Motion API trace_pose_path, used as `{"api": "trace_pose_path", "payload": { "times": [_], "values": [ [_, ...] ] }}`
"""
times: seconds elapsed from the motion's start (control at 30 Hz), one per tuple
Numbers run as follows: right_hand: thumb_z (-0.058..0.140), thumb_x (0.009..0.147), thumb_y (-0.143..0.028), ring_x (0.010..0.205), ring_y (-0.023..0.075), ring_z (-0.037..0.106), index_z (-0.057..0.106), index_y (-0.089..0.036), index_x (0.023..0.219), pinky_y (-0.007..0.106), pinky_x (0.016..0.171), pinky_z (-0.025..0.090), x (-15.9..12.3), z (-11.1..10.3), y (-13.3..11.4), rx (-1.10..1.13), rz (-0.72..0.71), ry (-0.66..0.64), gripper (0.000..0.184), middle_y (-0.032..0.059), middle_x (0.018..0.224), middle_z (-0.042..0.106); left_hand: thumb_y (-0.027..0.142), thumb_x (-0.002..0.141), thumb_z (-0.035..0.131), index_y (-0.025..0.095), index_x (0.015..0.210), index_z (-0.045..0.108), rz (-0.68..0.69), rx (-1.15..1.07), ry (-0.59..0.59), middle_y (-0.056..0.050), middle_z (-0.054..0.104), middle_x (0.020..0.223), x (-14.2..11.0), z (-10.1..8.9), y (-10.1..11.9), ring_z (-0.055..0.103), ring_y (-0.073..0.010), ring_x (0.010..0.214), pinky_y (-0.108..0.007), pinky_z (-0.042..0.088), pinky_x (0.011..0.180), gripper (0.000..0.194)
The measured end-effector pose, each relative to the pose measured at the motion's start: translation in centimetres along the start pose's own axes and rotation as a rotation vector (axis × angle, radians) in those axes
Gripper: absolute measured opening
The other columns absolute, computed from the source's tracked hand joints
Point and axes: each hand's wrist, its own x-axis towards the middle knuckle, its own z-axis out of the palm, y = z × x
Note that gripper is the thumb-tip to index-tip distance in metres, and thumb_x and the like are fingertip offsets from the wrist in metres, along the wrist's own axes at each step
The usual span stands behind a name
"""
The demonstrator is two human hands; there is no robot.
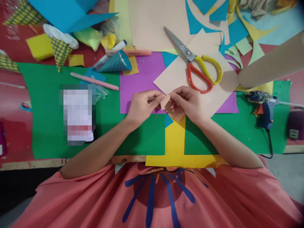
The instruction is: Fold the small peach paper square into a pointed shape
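Between my two hands is a small pale peach piece of paper (pixel 165 103), roughly triangular. My left hand (pixel 143 106) pinches its left upper edge between thumb and fingers. On the other side my right hand (pixel 187 101) pinches the upper right edge. Under the hands lies a larger peach sheet (pixel 213 101), turned cornerwise over a purple sheet (pixel 140 88). Scissors (pixel 190 57) with one red and one yellow handle rest on the peach paper just beyond my right hand, their blades pointing away to the left.
A glue gun (pixel 267 110) with a cord lies at the right, near a pale paper tube (pixel 270 60). To the left are a blurred-out phone (pixel 77 114), a pink pen (pixel 95 81) and a teal cone (pixel 116 62). Blue paper scraps (pixel 204 25) lie at the back; green sheets (pixel 133 136) cover the front.
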Motion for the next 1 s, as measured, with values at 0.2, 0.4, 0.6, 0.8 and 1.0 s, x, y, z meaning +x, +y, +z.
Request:
{"api": "trace_pose_path", "payload": {
  "times": [0.2,0.4,0.6,0.8,1.0],
  "values": [
    [0.071,0.076,-0.044,0.042,0.0063,0.057,0.054,-0.018,0.074,0.017,0.04,0.046,-0.23,0.25,0.05,0.021,0.04,-0.041,0.032,-0.0051,0.055,0.061,0.052,0.079,0.063,0.017,0.074,0.067,0.041,-0.009,0.032,0.001,0.065,0.059,-0.08,0.17,0.36,0.058,-0.0091,0.053,-0.019,0.045,0.049,0.035],
    [0.07,0.078,-0.043,0.045,0.0061,0.057,0.054,-0.018,0.074,0.016,0.039,0.045,-0.24,0.32,0.33,0.104,0.032,-0.041,0.031,-0.0032,0.061,0.065,0.054,0.074,0.069,0.017,0.078,0.063,-0.051,-0.154,-0.105,-0.003,0.071,0.074,-0.14,0.51,0.42,0.066,-0.0116,0.064,-0.021,0.053,0.061,0.038],
    [0.068,0.079,-0.044,0.046,0.0058,0.056,0.056,-0.019,0.075,0.017,0.042,0.043,-0.25,0.06,0.17,0.02,-0.017,-0.037,0.028,-0.004,0.059,0.063,0.055,0.075,0.067,0.017,0.081,0.061,-0.061,-0.147,-0.145,-0.002,0.068,0.073,-0.16,0.39,-0.2,0.064,-0.0114,0.064,-0.022,0.051,0.061,0.039],
    [0.065,0.083,-0.041,0.045,0.0048,0.052,0.053,-0.019,0.072,0.017,0.041,0.039,-0.34,-0.12,0.18,-0.005,-0.067,-0.042,0.028,-0.0045,0.059,0.06,0.054,0.08,0.062,0.017,0.081,0.059,0.029,-0.064,-0.192,0.002,0.06,0.067,-0.13,0.25,-0.06,0.052,-0.0085,0.058,-0.019,0.04,0.053,0.037],
    [0.06,0.086,-0.046,0.047,0.0051,0.046,0.052,-0.019,0.074,0.019,0.044,0.034,-0.73,0.2,-0.31,-0.153,-0.124,-0.067,0.03,-0.005,0.058,0.053,0.059,0.082,0.055,0.018,0.076,0.056,0.017,0.016,-0.223,0.003,0.052,0.061,-0.19,0.07,0.48,0.043,-0.0083,0.054,-0.02,0.033,0.048,0.042]
  ]
}}
